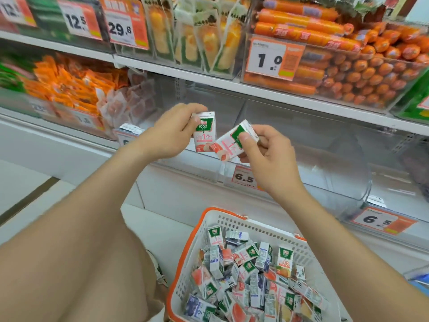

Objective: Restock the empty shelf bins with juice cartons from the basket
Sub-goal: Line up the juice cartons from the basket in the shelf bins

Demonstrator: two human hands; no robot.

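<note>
upright carton [205, 132] sitting in left hand [167, 133] — just left of tilted carton [234, 142] in right hand [271, 154] | both hanging before shelf bin [313, 156] | basket [243, 225] lying below — loose cartons [248, 287] piling inside

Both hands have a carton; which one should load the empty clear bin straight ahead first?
Left, probably. The left hand holds its upright carton higher, squarely facing the empty bin. The right hand pinches a tilted carton that sits lower and would need righting first.
</note>
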